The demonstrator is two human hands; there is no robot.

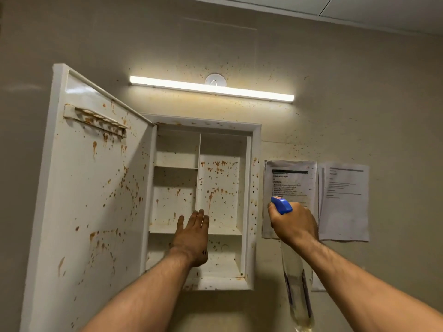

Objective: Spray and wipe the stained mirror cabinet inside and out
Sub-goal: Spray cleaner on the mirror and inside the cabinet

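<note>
Above you a lit strip light [211,88] slants across the beige wall [359,104], with a round white fitting [215,79] touching its upper edge. Brown specks dot the wall around both. To your right a speckled printed sheet [291,183] hangs just beside a second printed sheet [345,202]; white ceiling [383,10] shows top right

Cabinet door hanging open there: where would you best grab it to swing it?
Grip the cabinet door by its free long edge, coming from the left, opposite the hinged side. Its inner face is flat with no handle showing, only a small stained rack near the top.
</note>
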